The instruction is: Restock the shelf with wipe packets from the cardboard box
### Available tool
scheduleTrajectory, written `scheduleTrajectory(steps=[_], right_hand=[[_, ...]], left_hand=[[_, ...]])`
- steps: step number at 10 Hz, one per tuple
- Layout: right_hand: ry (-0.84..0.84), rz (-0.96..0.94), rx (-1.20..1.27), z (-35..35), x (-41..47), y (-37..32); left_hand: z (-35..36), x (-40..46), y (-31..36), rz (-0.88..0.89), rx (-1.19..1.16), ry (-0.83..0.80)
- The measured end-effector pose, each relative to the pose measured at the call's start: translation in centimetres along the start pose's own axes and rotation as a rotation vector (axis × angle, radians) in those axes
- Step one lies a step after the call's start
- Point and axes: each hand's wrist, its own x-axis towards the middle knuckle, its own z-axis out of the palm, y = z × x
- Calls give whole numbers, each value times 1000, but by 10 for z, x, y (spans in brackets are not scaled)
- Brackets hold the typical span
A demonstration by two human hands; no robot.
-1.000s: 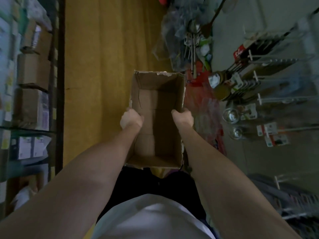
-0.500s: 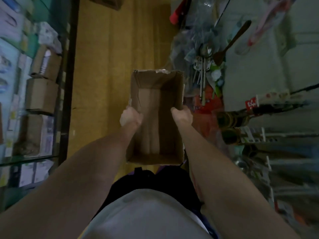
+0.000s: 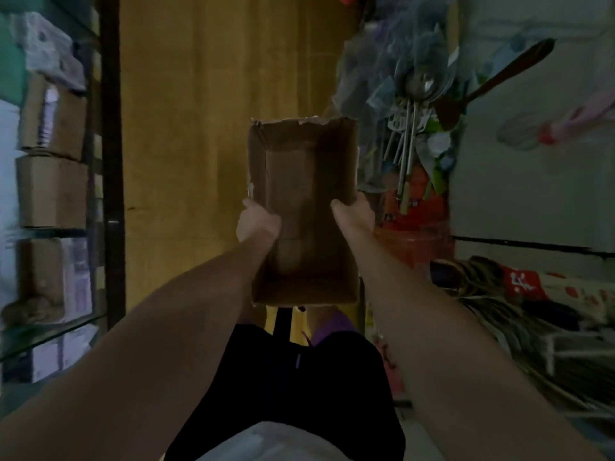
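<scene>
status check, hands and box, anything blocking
Left hand and right hand each grip a side wall of the cardboard box. Box held up, open, no wipe packets visible inside. Nothing in the way.

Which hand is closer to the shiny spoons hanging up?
Right. The right hand grips the cardboard box on the side just beside the hanging spoons; the left hand grips the opposite wall, farther away.

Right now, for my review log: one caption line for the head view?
Both hands, left hand and right hand, grip the side walls of an empty-looking cardboard box between stocked shelves.
</scene>
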Motion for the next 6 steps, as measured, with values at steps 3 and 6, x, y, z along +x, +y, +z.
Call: scheduleTrajectory(steps=[3, 6], right_hand=[[-15, 91, -17, 57, 122, 16], [-60, 108, -81, 84, 188, 43]], left_hand=[[72, 117, 14, 21, 45, -88], [124, 187, 14, 52, -2, -346]])
